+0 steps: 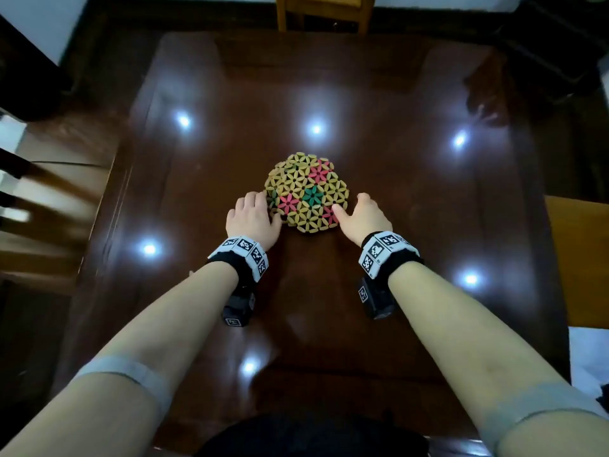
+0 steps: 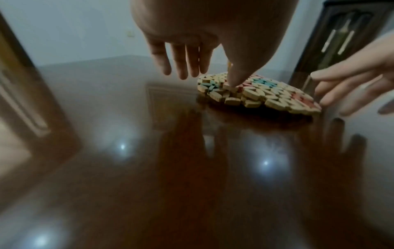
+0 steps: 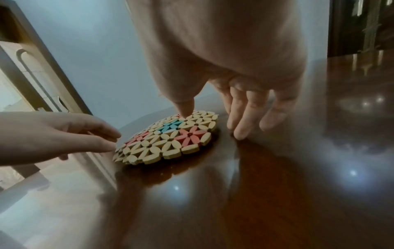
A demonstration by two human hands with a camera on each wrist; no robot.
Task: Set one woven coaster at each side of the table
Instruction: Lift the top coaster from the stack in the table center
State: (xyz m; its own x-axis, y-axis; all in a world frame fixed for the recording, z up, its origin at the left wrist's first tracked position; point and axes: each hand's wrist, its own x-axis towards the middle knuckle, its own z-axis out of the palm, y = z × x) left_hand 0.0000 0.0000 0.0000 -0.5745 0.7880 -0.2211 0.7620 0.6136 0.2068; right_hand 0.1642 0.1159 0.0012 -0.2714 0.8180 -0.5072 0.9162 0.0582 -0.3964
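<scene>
The coasters (image 1: 307, 191) lay as a stack near the middle of the table (image 1: 395, 209), a little toward the person, and the lower pieces showed unevenly at the left edge. Both hands were at the near edge of the stack, one at each side. The left hand (image 1: 252, 216) was just left of it, with its thumb pressing down on the near-left rim and the other fingers (image 2: 183, 67) straight and free above the wood. The right hand (image 1: 361, 216) was just right of it, with its thumb on the near-right rim and its fingers (image 3: 243, 121) pointing down beside the edge, their tips at the table. Neither hand had closed around anything; both were relaxed and only touching. The stack was round, so it had no long axis. Both hands were equally near, so I judge either could lift the top coaster first.
</scene>
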